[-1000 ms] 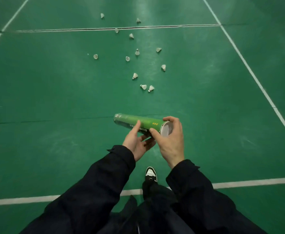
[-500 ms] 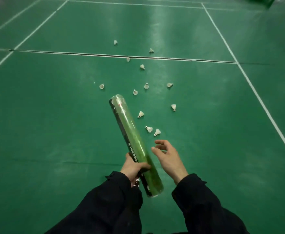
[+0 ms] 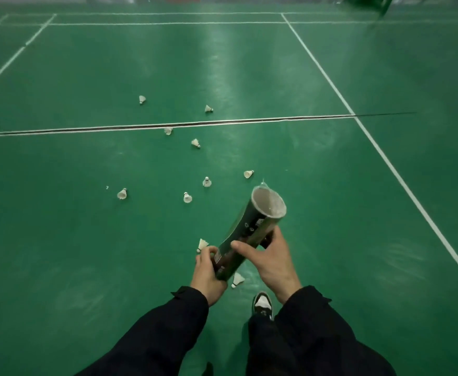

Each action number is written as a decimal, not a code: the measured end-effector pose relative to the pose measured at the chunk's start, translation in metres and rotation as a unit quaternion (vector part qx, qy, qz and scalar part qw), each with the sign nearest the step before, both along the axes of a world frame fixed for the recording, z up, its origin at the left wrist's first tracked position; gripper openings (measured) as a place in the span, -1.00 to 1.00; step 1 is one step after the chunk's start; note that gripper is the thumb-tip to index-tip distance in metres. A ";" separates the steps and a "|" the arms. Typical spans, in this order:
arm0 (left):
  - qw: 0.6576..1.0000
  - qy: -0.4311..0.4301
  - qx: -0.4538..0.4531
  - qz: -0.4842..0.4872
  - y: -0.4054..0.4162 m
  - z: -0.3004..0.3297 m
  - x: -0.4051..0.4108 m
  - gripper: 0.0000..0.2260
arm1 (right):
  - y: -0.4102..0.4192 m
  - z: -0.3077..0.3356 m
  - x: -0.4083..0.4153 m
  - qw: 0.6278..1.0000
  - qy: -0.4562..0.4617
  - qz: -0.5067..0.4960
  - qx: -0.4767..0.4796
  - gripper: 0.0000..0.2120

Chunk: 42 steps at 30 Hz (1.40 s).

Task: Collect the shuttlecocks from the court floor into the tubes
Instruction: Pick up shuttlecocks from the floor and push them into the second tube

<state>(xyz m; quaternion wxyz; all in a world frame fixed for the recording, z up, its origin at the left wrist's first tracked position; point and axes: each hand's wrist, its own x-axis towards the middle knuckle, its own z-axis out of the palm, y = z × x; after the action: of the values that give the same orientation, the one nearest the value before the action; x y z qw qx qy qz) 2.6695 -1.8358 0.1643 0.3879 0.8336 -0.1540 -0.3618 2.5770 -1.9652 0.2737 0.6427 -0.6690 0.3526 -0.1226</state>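
Both hands, left hand (image 3: 208, 270) and right hand (image 3: 272, 263), wrap their grip around the open shuttlecock tube (image 3: 249, 232); stepping forward risks crushing the shuttlecock (image 3: 238, 280) by the shoe (image 3: 262, 305)

A dark cardboard shuttlecock tube with small white printed marks (image 3: 249, 232) sits just right of the frame's centre, tilted with its open, pale-lined mouth pointing up and to the right. Small white feathered shuttlecocks (image 3: 187, 197) lie scattered on the green floor across the middle of the frame, most on their sides. Two more lie low in the frame, one just left of the tube (image 3: 202, 244) and one below its lower end (image 3: 237, 280).
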 end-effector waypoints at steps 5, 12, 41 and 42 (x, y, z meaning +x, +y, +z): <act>0.970 0.144 -0.028 0.196 -0.139 -0.022 0.096 -0.47 | -0.126 -0.030 0.101 1.000 -0.001 0.003 -0.009 -0.32; 0.791 0.464 -0.177 0.357 -0.297 0.036 0.216 -0.36 | -0.282 -0.026 0.244 0.998 0.000 0.067 -0.017 -0.42; 0.572 0.399 -0.367 0.616 -0.794 0.014 0.960 -0.53 | -0.822 -0.095 0.985 0.929 0.165 0.329 -0.026 -0.87; 0.561 0.388 -0.365 0.633 -0.806 0.011 0.978 -0.54 | -0.836 -0.099 1.010 0.924 0.173 0.341 -0.025 -0.89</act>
<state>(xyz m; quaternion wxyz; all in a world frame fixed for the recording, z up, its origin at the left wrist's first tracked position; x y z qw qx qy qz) 3.6478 -2.6413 0.1751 0.8110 0.2835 0.4597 -0.2250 3.5867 -2.8016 0.1746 0.5574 -0.7756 0.2057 0.2132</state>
